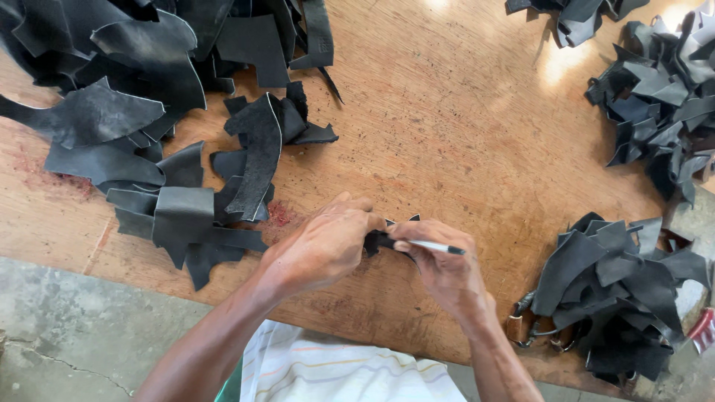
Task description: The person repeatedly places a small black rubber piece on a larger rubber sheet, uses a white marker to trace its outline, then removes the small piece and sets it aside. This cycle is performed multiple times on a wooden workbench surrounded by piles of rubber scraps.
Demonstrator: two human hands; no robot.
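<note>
My left hand pinches a small black leather piece just above the wooden board. My right hand meets it from the right and grips a thin pen-like tool with a pale shaft and dark tip pointing right. The leather piece is mostly hidden between my fingers; only small black corners show above them. Both hands hover near the board's front edge, in the middle.
Heaps of black leather offcuts lie at the upper left, beside my left hand, at the far right and at the lower right. Grey concrete floor runs below the board. A striped cloth covers my lap.
</note>
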